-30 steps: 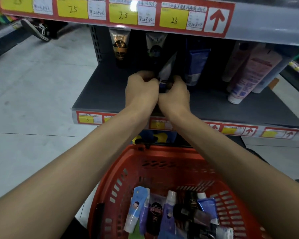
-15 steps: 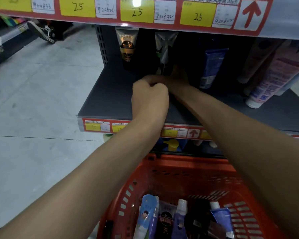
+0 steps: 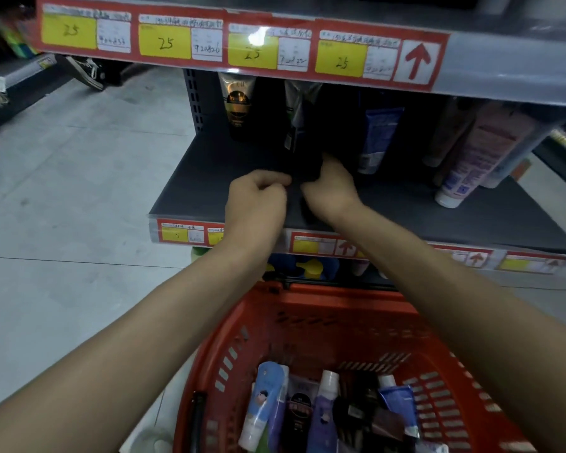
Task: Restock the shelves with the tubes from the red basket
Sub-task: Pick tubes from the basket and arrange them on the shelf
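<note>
The red basket (image 3: 340,295) stands below me with several tubes in it, among them a light blue tube (image 3: 265,400), a purple tube (image 3: 324,410) and a black tube (image 3: 299,416). On the dark shelf (image 3: 209,178) my right hand (image 3: 330,188) grips the dark lower end of a silver-dark tube (image 3: 296,125) that stands upright near the back. My left hand (image 3: 257,204) hovers just left of it with its fingers curled, and I see nothing in it.
On the same shelf stand a gold-black tube (image 3: 237,106) to the left, a blue tube (image 3: 378,135) to the right, and pink-white tubes (image 3: 477,152) leaning at the far right. A shelf edge with price labels (image 3: 252,50) overhangs above. Grey floor lies to the left.
Both hands held the silver tube in front of the shelf; the right hand has carried it to the back and stood it upright. The left hand has come off it.
</note>
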The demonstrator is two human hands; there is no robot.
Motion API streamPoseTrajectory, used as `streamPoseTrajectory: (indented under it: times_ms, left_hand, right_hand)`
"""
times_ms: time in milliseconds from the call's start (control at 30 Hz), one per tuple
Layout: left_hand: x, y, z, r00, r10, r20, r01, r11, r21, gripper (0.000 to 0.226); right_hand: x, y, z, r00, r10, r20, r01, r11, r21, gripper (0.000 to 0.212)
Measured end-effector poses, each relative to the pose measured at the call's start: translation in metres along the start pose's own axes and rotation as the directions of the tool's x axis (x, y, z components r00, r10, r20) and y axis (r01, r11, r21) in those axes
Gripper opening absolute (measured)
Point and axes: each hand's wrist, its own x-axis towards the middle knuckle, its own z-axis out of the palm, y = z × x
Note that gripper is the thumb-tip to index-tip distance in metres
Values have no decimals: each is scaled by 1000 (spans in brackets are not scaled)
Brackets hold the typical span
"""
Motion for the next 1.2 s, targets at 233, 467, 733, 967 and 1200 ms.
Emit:
streamPoseTrajectory:
  times_ms: [233, 467, 733, 967, 1200]
  left_hand:
    - [-46, 10, 13, 992, -11, 126, 19, 998, -58, 29]
    - [-101, -1, 27, 961, -66, 269, 86, 994, -63, 30]
    - [-134, -47, 43, 875, -206, 438, 128, 971, 202, 28]
    - [-139, -80, 52, 820, -323, 472, 170, 925, 339, 29]
    - [-139, -88, 67, 768, -389, 508, 197, 899, 391, 28]
  right_hand:
    - [-69, 25, -51, 997, -64, 35, 61, 993, 97, 64]
    - [-142, 79, -107, 986, -129, 107, 126, 991, 34, 35]
    - [-199, 190, -104, 785, 183, 592, 90, 912, -400, 29]
    - [-229, 295, -50, 631, 499, 595, 246, 598, -763, 29]
    - [-224, 313, -20, 460, 636, 619, 400, 473, -785, 31]
